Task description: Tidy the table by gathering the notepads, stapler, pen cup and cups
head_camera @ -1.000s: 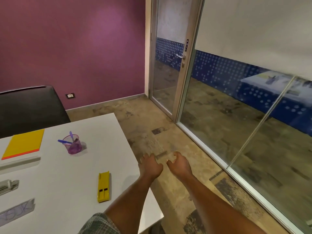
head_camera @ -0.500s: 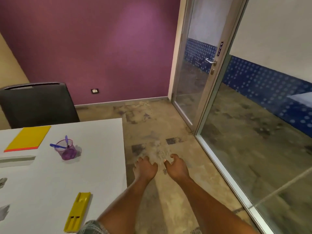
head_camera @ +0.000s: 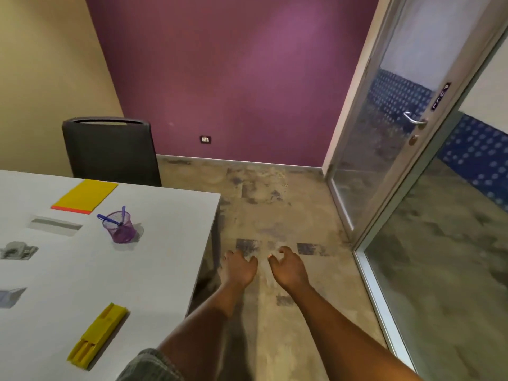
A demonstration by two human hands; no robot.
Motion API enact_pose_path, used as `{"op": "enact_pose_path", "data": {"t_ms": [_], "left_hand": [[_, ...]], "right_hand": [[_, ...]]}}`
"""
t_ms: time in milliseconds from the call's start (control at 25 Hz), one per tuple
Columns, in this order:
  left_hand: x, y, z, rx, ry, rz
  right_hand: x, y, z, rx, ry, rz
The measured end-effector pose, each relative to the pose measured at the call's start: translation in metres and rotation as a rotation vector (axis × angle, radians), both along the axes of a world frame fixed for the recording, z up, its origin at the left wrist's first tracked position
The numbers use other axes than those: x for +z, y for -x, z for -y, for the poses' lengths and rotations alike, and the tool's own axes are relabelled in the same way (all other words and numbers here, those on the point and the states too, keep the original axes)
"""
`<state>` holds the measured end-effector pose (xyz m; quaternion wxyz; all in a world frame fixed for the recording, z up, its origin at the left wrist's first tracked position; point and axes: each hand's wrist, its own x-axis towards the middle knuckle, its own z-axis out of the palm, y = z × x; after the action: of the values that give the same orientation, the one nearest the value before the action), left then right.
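Note:
A purple mesh pen cup [head_camera: 121,228] with blue pens stands on the white table [head_camera: 165,237] near its right side. Behind it lies a yellow notepad with an orange edge [head_camera: 85,196]. A yellow stapler [head_camera: 97,335] lies flat near the table's front. My left hand [head_camera: 238,268] and my right hand [head_camera: 288,268] hang side by side over the floor, just right of the table's edge. Both hold nothing, with fingers loosely curled and apart.
A black chair [head_camera: 110,149] stands behind the table against the wall. White and grey flat things [head_camera: 55,225] and a crumpled grey thing [head_camera: 18,250] lie at the table's left. A glass door [head_camera: 384,149] and glass wall close off the right side.
The view has swung left, so the table, chair and beige wall show more and the glass wall less. Both hands stay together, empty, to the right of the table.

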<state>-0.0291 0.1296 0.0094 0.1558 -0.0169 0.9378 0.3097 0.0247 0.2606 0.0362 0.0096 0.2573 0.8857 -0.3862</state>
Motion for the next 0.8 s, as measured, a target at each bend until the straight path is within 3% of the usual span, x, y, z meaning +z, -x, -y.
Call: {"op": "enact_pose_path", "data": {"t_ms": [280, 800], "left_hand": [[-0.014, 0.087, -0.022, 0.140, -0.056, 0.018], [-0.009, 0.382, -0.043, 0.271, -0.002, -0.010]], "right_hand": [[-0.010, 0.104, -0.031, 0.138, -0.008, 0.028], [0.000, 0.422, -0.048, 0.288, -0.036, 0.030]]}}
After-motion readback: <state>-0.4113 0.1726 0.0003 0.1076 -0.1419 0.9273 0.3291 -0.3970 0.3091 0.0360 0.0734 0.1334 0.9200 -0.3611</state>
